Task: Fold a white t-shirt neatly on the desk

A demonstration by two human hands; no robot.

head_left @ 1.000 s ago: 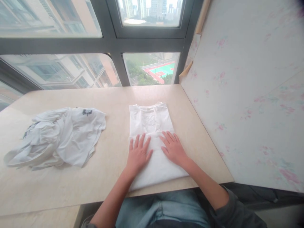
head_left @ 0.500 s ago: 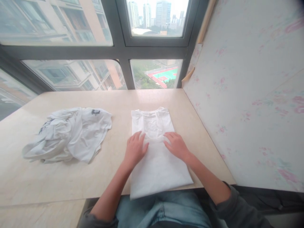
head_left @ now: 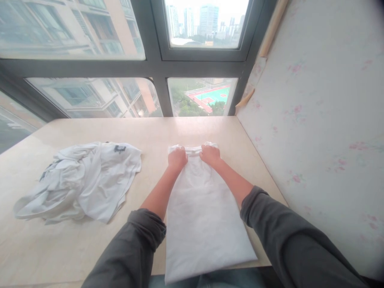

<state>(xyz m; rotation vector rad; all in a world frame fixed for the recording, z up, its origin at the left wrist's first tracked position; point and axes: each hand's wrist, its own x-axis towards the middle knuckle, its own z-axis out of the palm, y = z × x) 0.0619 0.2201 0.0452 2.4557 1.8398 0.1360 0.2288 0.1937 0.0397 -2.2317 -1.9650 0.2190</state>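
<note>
A white T-shirt (head_left: 207,224) lies folded into a long panel in front of me, its collar end toward the window and its lower end over the table's front edge. At the far end, my left hand (head_left: 178,157) is closed on the shirt's left shoulder, fingers curled around the fabric. My right hand (head_left: 210,155) grips the right shoulder in the same way, just across the neckline. Small bunches of cloth stick out beyond both fists. The fingertips are hidden in the fabric.
To the left, a crumpled white garment (head_left: 87,180) with a dark print lies on the pale wooden table (head_left: 153,134). A floral-papered wall (head_left: 324,120) borders the table on the right. Dark-framed windows (head_left: 201,69) rise behind the far edge.
Both hands have moved away from me, from lying on the shirt's middle to the collar end, and have closed on the shoulders. The view has leaned forward.
</note>
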